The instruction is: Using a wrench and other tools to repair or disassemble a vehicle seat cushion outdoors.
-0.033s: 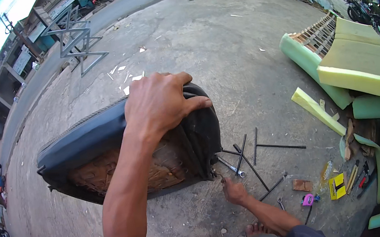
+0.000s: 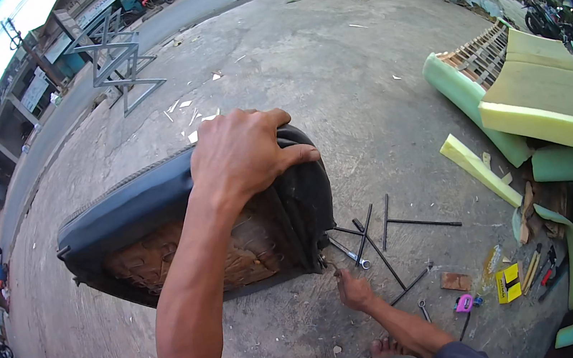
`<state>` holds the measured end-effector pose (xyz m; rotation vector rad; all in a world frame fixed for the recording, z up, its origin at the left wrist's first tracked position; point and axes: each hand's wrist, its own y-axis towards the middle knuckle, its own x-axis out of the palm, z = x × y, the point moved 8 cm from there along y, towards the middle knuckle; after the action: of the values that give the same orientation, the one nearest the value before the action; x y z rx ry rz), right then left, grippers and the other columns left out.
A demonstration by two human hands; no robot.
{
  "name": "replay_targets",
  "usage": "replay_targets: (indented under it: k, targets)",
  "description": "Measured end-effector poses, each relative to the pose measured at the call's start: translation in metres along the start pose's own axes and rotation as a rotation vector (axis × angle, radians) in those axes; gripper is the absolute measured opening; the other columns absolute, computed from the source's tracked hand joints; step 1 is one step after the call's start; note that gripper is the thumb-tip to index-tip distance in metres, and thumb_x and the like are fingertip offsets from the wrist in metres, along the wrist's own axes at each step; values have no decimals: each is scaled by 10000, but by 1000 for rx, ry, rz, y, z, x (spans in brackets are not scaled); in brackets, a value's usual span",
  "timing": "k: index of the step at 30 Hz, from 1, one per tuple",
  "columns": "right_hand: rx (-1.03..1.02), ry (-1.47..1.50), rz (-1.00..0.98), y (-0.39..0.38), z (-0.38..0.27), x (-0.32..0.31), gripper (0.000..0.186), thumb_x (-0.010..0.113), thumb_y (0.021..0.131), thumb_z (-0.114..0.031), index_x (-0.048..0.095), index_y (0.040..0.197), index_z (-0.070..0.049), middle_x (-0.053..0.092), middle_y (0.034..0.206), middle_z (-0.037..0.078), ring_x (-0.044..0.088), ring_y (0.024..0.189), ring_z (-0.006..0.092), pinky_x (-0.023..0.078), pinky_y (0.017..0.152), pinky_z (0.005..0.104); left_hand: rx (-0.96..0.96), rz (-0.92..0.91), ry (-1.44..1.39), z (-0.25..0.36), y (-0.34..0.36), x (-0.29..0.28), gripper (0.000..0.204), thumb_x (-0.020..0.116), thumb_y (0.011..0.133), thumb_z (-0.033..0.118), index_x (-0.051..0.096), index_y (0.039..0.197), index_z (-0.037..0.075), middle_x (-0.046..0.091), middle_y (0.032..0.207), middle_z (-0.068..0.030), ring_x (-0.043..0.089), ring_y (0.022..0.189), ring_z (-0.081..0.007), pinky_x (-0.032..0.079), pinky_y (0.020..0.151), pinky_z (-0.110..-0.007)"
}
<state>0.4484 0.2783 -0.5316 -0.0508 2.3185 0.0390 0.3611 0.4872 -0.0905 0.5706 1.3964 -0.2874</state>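
A black-covered seat cushion is propped on its edge on the concrete, its worn brown underside turned towards me. My left hand is closed over the top right of the cushion, thumb on the near side and fingers over the far side. At its lower right corner, beside small metal fittings, my right hand is closed; whatever is between its fingers is too small to name. Several black T-handle wrenches and a chrome-ended tool lie just beyond that hand.
Right of my feet lie a combination wrench, a pink tape measure, a brown block, a yellow box and pencil-like sticks. Yellow-green foam pieces are piled at right. A metal frame stands far left.
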Motion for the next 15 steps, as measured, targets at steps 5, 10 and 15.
replay_targets:
  k: [5, 10, 15]
  targets:
    - [267, 233, 260, -8, -5, -31, 315, 509, 978, -194, 460, 1269, -85, 673, 868, 345, 661, 774, 543, 511, 701, 642, 4, 33, -24, 7, -2, -15, 671, 811, 683, 656, 789, 1114, 143, 776, 986, -114, 741, 918, -290, 562, 817, -404]
    - [276, 153, -189, -5, -48, -71, 298, 488, 976, -171, 478, 1243, -40, 665, 931, 374, 656, 780, 567, 515, 714, 632, -54, 1, 7, 1, -6, -16, 674, 780, 708, 678, 776, 1152, 170, 771, 1031, -107, 730, 979, -288, 548, 851, -427]
    - [181, 110, -362, 14, -66, -94, 316, 477, 975, -164, 505, 1211, 45, 684, 996, 338, 678, 818, 538, 550, 745, 569, -55, 8, 11, 9, -7, -17, 678, 772, 712, 686, 775, 1156, 173, 772, 1037, -98, 730, 982, -290, 550, 857, -420]
